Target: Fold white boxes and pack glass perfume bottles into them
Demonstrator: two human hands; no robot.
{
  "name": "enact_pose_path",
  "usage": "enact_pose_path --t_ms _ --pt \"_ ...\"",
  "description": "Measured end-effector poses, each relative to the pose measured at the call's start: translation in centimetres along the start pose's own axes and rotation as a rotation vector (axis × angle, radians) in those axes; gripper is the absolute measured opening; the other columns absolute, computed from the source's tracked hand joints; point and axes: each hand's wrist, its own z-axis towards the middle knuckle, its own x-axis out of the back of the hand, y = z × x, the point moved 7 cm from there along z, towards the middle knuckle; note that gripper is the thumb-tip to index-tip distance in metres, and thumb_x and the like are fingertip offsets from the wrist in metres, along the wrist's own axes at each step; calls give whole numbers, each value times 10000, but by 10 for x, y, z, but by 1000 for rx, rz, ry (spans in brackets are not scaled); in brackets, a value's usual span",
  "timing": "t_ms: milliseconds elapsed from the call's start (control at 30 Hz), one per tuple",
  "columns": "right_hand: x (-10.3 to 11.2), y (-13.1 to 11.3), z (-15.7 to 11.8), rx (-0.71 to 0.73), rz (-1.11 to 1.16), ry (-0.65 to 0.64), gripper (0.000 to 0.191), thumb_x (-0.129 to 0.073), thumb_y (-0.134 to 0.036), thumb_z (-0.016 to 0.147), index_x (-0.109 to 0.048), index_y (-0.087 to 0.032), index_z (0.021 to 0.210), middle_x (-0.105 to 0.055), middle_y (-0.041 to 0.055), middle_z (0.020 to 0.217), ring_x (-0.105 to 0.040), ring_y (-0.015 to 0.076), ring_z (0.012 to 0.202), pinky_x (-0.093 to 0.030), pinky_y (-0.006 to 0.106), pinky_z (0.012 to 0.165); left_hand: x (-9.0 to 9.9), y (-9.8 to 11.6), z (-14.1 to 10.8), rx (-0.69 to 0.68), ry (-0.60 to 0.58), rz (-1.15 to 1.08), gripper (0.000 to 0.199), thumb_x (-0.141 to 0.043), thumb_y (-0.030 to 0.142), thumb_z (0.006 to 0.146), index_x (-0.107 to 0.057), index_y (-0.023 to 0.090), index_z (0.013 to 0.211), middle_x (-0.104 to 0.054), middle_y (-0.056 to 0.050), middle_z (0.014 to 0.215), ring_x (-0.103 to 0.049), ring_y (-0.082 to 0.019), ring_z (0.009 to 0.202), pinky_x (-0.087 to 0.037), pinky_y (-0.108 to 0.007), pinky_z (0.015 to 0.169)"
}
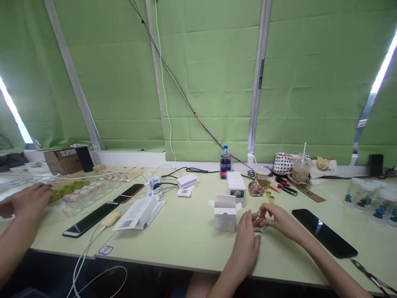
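The small clear glass vessel (259, 223) stands on the bench (192, 236), right of the middle and nearer the near edge than the far edge, between the worker's two hands. Left hand (248, 242): fingers extended and pressed together along the left side of the vessel; whether they grip it cannot be told. Right hand (279, 219): thumb and forefinger curved, pinching the vessel at its right side and top. The vessel's contents are partly hidden by the fingers. Just left of the left hand stands a white carton (225, 217), flaps open. Behind it, toward the far edge, is a taller white box (236, 188), with a second glass vessel (256, 189) to its right and small yellow vials (269, 196) near that. A black smartphone (324, 231) lies to the right of the right hand; metal scissors (370, 276) lie at the near right corner, partly out of view. At the bench's left end, a co-worker's hand (31, 200) is beside a green tray (66, 190); its finger state cannot be told.
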Motion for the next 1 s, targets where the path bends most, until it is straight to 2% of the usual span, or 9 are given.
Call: enact_pose_path --t_ms 167,267,367,433,533,700,833,900,1000 --pt "6 9 -2 8 143 -99 190 -617 -402 749 -628 -232 832 -676 4 862 -601 190 782 -463 268 684 1 -2 2 40 -7 -69 546 -413 -36 679 -537 185 1163 -601 -85 1128 -558 -212 1036 -433 -357 938" --pt "27 52 18 -190 181 161 434 -420 -567 832 -615 -202 960 -661 54 893 -605 207 769 -465 304 679 4 -1 -3 42 -4 -71 552 -412 -54 665 -544 191 1142 -604 -72 1110 -562 -206 1021 -424 -343 942" --pt "33 93 35 -380 96 376 516 -421 -599 792 -551 -160 1029 -625 106 929 -590 278 889 -448 368 724 5 -2 -8 33 -5 -70 569 -407 -57 674 -531 196 1168 -596 -68 1122 -563 -203 1025 -429 -340 939" --pt "28 110 43 -459 53 440 481 -494 -561 767 -543 -148 1007 -610 132 969 -578 301 948 -439 386 749 5 -3 -10 25 -7 -45 579 -408 -54 686 -516 203 1194 -585 -69 1140 -557 -210 1040 -427 -351 944" --pt "18 123 47 -506 27 449 299 -567 -445 770 -563 -169 883 -618 99 955 -591 242 888 -436 380 766 4 -3 -12 16 -11 21 569 -403 -55 710 -509 204 1206 -573 -81 1150 -549 -222 1049 -426 -365 943" --pt "11 118 28 -433 101 366 240 -590 -444 687 -519 -216 663 -653 63 721 -611 243 727 -457 340 641 4 -2 -13 21 0 91 566 -382 -57 739 -485 196 1235 -566 -97 1130 -547 -234 1036 -434 -371 920" --pt "4 93 -13 -326 229 282 310 -508 -520 763 -521 -213 731 -692 64 790 -638 212 730 -491 293 617 4 -2 -12 26 -5 105 554 -390 -41 752 -480 203 1241 -560 -95 1140 -545 -239 1034 -433 -374 917" --pt "-1 84 -37 -310 248 254 340 -448 -536 813 -547 -211 785 -669 41 709 -623 203 651 -493 295 587 4 -2 -12 31 -8 115 547 -387 -36 757 -479 198 1243 -559 -99 1142 -545 -242 1034 -434 -378 919" --pt "-4 76 -65 -245 177 255 368 -437 -521 841 -636 -215 886 -678 57 835 -640 235 800 -505 323 721 5 0 -12 26 -10 120 540 -378 -29 768 -469 185 1256 -556 -109 1150 -543 -244 1042 -435 -378 925"
